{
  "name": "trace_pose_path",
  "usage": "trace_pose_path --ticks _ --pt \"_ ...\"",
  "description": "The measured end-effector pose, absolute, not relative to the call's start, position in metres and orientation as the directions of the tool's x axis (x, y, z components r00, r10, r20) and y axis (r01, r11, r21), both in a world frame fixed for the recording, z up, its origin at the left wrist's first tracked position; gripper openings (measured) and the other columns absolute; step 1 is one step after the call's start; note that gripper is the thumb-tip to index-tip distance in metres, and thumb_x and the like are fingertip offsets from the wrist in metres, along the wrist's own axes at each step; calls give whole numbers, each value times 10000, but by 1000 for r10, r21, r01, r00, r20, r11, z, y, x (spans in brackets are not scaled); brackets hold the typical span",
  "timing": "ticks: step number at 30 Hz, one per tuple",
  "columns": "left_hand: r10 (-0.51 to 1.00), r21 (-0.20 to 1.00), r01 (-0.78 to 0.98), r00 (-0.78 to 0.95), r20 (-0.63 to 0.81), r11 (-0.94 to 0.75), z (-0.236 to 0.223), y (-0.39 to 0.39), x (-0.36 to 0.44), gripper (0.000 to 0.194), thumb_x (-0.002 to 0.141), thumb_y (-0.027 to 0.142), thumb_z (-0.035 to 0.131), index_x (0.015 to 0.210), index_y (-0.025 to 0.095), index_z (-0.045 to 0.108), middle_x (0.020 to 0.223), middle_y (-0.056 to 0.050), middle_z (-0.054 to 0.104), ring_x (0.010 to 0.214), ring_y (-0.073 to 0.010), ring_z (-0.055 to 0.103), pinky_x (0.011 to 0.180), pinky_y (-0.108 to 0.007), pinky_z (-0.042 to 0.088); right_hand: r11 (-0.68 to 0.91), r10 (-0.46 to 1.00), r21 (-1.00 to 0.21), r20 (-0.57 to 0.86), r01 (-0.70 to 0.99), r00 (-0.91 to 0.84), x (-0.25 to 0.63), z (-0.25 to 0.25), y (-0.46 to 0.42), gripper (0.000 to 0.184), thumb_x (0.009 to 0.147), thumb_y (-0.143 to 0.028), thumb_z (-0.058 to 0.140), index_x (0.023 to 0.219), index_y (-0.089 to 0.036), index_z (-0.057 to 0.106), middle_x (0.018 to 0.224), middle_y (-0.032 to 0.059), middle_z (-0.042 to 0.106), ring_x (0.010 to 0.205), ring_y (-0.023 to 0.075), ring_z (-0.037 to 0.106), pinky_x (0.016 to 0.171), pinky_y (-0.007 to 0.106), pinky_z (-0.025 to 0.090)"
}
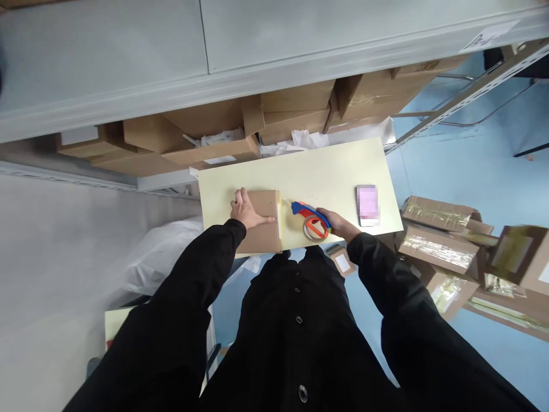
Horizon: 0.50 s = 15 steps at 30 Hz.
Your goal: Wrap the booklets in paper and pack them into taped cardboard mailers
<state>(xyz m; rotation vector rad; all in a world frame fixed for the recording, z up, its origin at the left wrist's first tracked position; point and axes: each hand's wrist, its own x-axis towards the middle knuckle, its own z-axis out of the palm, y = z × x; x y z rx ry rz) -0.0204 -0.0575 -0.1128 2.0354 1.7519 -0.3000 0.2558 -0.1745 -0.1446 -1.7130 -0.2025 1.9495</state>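
Observation:
A flat brown cardboard box point(261, 234) lies on the left part of the pale yellow table point(330, 163). My left hand point(247, 213) rests on top of it, fingers spread and thumb stretched toward the box's right side. Along that side runs a strip of tape point(280, 214). Just right of the box, my right hand point(337, 223) is wrapped around the handle of a blue and orange tape dispenser point(309, 217) with a roll in it. The dispenser's blue head points left toward the box, a small gap away.
A phone point(368, 206) lies near the table's right end. Behind the table, open cartons point(210, 150) stand under a grey metal shelf point(274, 43). Taped boxes point(441, 246) are piled on the blue floor at right. A white bag point(165, 254) is at left.

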Motion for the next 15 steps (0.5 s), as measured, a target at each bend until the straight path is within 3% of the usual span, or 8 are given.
trace_pose_path --ticks 3,7,9,11,13,15 --pt "872 150 976 -65 -485 156 -114 -61 -11 1427 499 830 617 1486 11 -6 1493 -292 187 1358 -434 297 1048 -499 360 -846 501 -477 -864 -238 -54 240 -144 -130 295 916 -412 494 815 -169 628 640 24 690 557 145 623 560 235 531" --pt "751 132 966 -85 -655 224 -106 -67 -14 1250 673 779 511 1494 -12 -2 1542 -307 80 1402 -394 255 1018 -455 404 -857 502 -490 -863 -158 -46 249 -136 -86 252 905 -370 517 784 -171 614 587 6 671 518 137 605 556 234 531" --pt "702 133 988 43 -711 73 -95 -72 -25 1361 585 774 615 1500 15 -48 1551 -312 23 1407 -420 230 1034 -479 373 -869 490 -482 -870 -109 -60 259 -132 -76 246 891 -366 538 763 -169 611 576 8 666 504 133 598 546 229 527" --pt "693 143 960 273 -667 -241 -84 -73 -33 1503 436 735 742 1507 53 -62 1557 -302 -27 1422 -476 101 1077 -562 265 -879 477 -473 -876 -68 -77 267 -129 -72 249 881 -366 547 744 -168 610 581 15 668 494 129 594 524 223 518" --pt "596 163 780 578 -558 -604 -77 -67 -33 1522 372 677 804 1522 118 -21 1575 -253 -37 1426 -487 -26 1093 -634 127 -884 468 -466 -881 -42 -75 270 -129 -72 246 868 -369 561 731 -171 610 586 17 671 484 125 587 500 217 507" --pt "377 179 505 797 -473 -844 -77 -55 -23 1462 378 631 821 1529 178 41 1592 -197 -21 1437 -447 -69 1104 -638 34 -887 462 -461 -884 -24 -74 271 -129 -74 247 859 -383 572 728 -178 616 588 16 672 482 123 581 492 215 505"
